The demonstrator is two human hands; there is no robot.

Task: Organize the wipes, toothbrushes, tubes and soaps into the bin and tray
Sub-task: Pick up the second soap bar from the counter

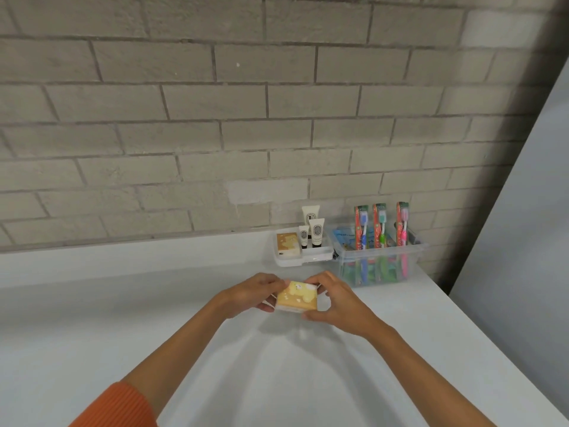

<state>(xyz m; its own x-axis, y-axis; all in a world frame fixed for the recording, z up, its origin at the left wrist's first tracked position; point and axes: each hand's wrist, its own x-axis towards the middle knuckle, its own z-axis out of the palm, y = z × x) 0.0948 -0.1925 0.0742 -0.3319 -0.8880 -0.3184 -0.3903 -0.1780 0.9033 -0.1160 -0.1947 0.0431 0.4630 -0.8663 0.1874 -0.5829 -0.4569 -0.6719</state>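
A yellow-and-white boxed soap [297,296] is held just above the white counter between my left hand [257,292] and my right hand [334,298], fingers closed on its left and right sides. Behind it a white tray [288,261] holds another boxed soap [288,245] lying flat and three white tubes [312,227] standing on black caps. To the tray's right a clear plastic bin [381,261] holds three packaged toothbrushes [381,232] upright and a blue wipes pack [341,237] at its back left.
A grey brick wall [215,118] runs along the back of the white counter [215,349]. The counter's right edge slants from behind the bin toward the lower right, with a pale floor or wall [529,241] beyond it.
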